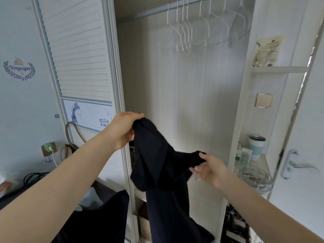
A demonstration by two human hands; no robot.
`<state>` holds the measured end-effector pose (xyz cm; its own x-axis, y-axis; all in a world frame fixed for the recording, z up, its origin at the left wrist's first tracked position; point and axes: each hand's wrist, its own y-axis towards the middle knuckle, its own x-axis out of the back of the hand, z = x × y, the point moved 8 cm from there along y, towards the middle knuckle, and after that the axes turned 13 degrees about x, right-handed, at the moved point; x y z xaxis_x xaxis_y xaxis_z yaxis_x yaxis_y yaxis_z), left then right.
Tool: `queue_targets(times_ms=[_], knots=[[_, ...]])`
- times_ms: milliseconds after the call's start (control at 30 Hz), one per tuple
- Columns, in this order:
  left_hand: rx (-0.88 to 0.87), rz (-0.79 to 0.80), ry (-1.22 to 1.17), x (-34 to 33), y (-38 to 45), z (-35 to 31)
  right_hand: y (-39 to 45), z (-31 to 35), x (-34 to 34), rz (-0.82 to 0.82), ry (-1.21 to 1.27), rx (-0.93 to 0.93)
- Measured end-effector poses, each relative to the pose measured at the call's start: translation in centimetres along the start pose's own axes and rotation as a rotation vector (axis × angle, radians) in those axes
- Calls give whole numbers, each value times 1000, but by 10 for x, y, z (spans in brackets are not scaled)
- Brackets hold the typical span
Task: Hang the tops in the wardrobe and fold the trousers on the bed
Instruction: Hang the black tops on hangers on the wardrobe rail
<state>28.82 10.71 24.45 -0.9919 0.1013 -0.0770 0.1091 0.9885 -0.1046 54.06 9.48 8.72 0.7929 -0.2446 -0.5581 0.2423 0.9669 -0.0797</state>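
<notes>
Standing at the open wardrobe, a person's left hand and right hand each pinched an edge of a dark garment held below the empty white hangers, suggesting none had been hung yet.

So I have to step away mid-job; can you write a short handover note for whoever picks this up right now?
Left hand: grips one upper edge of the dark garment, raised in front of the open wardrobe.
Right hand: pinches the garment's other edge, lower down.
The garment hangs between both hands; whether it is a top or trousers cannot be told.
White hangers hang bare on the rail; nothing is hung yet.
Left: sort the garment, put it on a hanger or fold it on the bed, which is out of view.
</notes>
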Motion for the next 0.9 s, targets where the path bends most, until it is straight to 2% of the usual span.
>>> queue_targets(times_ms=[100,200,333,433,500,600,767,900], knots=[[127,61,391,4,2,28,6,27,-9,25,-100,67],[206,153,769,-3,-3,56,3,49,-30,146,-199,72],[277,247,971,-23,0,87,-11,69,-74,381,-432,120],[231,225,969,-35,18,93,-22,79,-106,525,-552,161],[79,234,863,-47,31,82,-27,85,-122,597,-637,202],[-164,341,739,-73,36,61,-26,93,-134,612,-789,303],[-167,343,546,-79,65,62,-9,120,-138,436,-973,574],[-151,442,641,-80,84,68,7,133,-146,455,-1058,617]])
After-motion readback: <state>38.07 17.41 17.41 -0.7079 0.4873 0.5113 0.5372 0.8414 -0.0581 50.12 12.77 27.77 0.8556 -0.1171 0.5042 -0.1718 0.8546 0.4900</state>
